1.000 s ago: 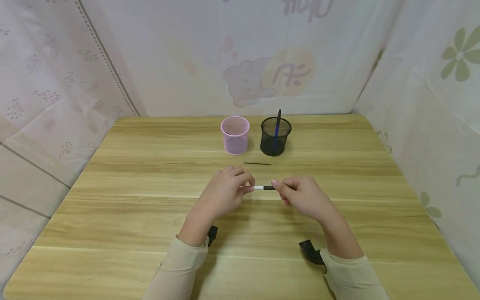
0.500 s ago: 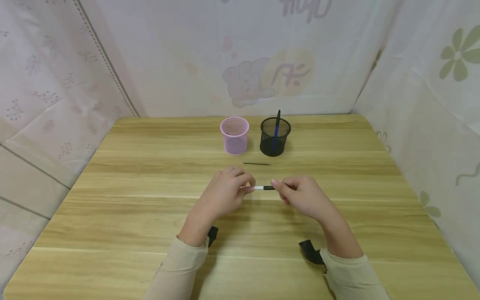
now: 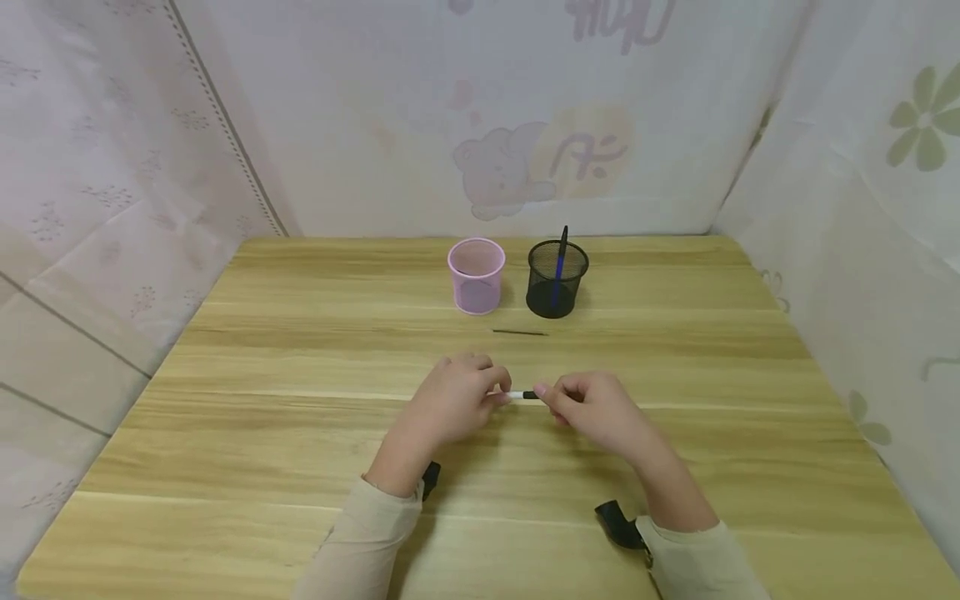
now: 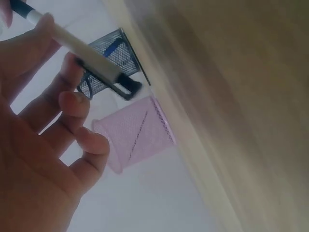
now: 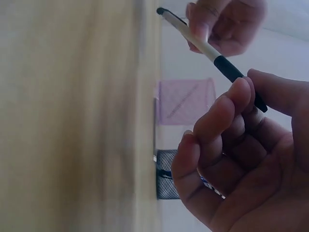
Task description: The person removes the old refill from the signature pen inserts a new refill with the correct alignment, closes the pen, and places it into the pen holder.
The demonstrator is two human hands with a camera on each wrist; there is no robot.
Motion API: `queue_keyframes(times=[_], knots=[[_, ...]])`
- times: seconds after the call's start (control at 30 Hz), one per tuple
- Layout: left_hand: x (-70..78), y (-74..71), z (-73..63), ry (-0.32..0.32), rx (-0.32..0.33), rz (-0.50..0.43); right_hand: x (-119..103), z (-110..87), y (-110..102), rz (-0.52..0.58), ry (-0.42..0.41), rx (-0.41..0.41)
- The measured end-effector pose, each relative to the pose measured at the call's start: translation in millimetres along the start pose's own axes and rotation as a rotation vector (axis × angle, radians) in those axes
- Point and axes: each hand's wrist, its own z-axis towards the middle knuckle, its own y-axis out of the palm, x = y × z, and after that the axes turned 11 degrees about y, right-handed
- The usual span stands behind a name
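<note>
A white pen (image 3: 517,395) with a black grip section lies level between my two hands, above the table. My left hand (image 3: 459,402) pinches its white barrel between thumb and fingers; in the left wrist view the black clip end (image 4: 126,86) sticks out past the fingers. With thumb and fingertips my right hand (image 3: 600,412) holds the black grip section (image 5: 228,69), and the dark tip pokes out below the thumb. On the table beyond the hands lies a thin dark stick (image 3: 520,332), like a pen refill.
Behind the stick stand a pink pen cup (image 3: 477,293) and a black mesh pen cup (image 3: 551,298). A blue and black pen (image 3: 561,258) leans in the black one. Through the pink mesh a thin dark line (image 4: 138,135) shows. Patterned curtains surround the wooden table (image 3: 262,350).
Both hands have come slightly toward me with the pen. The right hand has moved a little nearer the left, so less of the pen shows between them. The head view has shifted slightly.
</note>
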Motion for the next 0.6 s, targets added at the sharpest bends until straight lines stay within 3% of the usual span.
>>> queue_keyframes(times=[0.17,0.3,0.6], knots=[[1.7,0.0,0.6,0.001,-0.009,0.010,0.5,1.5,5.9,-0.025,0.023,0.006],[4.0,0.1,0.7,-0.035,0.005,0.010,-0.4,0.1,3.8,-0.026,0.020,0.018],[3.2,-17.8,-1.6,-0.028,0.089,-0.040,-4.5,-6.5,-14.4,0.025,-0.013,0.056]])
